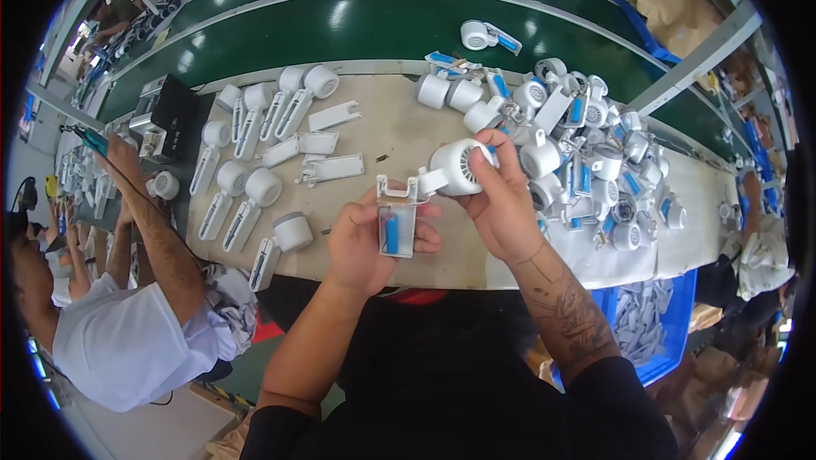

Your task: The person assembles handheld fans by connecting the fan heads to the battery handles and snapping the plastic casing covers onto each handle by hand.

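Near the middle of the frame, the left hand (374, 243) grips the open white handle shell (397, 220) of a small handheld fan, fingers curled around its lower end and thumb across the front; a blue battery cell (391, 231) shows inside the shell. The right hand (501, 197) wraps around the round white fan head (459, 167), fingers closed over its top and side, the slotted grille facing the camera. Head and handle are joined as one piece, held just above the beige worktable (399, 129).

In the right part of the frame, touching the table and just beyond the right hand, lies a heap of unfinished fan units (586, 154), white with blue cells showing. In the left part, finished white fans (255, 197) lie in rows, with a few flat white handle covers (327, 169) between them and the hands. Above the table runs a green conveyor belt (340, 22) carrying one fan (484, 35). A blue bin (671, 324) of grey parts sits at the lower right. At the far left, a person in a white shirt (119, 341) reaches an arm toward a black box (166, 112).
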A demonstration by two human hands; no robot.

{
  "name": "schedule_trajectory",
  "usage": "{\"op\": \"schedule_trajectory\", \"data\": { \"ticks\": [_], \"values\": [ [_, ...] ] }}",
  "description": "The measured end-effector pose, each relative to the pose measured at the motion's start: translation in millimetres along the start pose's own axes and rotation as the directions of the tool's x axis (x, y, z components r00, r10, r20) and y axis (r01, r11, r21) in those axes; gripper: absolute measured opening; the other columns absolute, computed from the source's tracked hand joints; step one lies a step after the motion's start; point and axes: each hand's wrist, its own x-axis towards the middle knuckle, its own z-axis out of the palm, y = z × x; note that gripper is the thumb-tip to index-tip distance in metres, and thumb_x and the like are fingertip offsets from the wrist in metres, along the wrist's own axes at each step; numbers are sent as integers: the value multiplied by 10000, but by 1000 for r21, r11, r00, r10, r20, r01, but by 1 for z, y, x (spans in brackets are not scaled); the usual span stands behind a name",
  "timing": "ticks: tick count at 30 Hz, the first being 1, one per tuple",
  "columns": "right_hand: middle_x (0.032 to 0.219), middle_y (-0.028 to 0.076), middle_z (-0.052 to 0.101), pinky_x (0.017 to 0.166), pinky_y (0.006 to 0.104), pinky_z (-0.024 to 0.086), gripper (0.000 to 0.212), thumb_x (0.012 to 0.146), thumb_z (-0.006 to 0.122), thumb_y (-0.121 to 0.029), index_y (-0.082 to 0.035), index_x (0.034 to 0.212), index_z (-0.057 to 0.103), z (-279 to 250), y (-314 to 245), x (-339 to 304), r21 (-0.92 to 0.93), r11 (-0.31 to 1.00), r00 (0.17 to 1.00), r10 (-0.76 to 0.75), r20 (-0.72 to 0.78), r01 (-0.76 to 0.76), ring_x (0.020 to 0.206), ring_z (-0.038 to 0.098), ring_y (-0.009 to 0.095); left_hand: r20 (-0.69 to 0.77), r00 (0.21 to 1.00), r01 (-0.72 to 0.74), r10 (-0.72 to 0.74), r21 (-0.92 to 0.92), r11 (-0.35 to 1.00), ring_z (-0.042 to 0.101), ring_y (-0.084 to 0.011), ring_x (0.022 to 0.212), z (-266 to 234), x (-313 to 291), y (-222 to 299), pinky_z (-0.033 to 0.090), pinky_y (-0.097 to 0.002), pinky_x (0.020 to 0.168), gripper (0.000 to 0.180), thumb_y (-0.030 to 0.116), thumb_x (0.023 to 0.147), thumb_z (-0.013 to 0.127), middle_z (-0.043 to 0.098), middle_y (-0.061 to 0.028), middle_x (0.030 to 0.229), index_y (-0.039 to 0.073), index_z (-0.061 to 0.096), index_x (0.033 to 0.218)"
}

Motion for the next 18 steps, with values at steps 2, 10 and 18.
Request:
{"op": "schedule_trajectory", "data": {
  "ticks": [2,10,18],
  "values": [
    [1174,73,619,937,345,513,322,1021,575,-172,-168,1301,415,2,-5,2,-139,989,998,-60,-2,59,1098,612,178,-33,999,-22,29,188,982,702,-363,815,5,-2,4,586,-477,742,463,387,995,436,645,-272,1135,17,524,1259],
    [1174,92,626,930,304,512,546,827,788,-16,-32,1276,478,34,-40,19,-205,910,895,-275,352,360,1094,604,156,-155,988,56,19,465,883,707,-231,845,38,-10,29,592,-362,769,298,158,999,554,699,-174,1042,-35,598,1222],
    [1176,93,626,937,309,508,552,820,793,-15,-23,1288,500,41,-44,29,-262,921,897,-164,410,288,1094,608,159,-121,990,13,66,563,827,710,-207,870,47,-5,41,595,-326,767,260,104,949,655,712,-148,1018,-58,643,1153]
  ]
}}
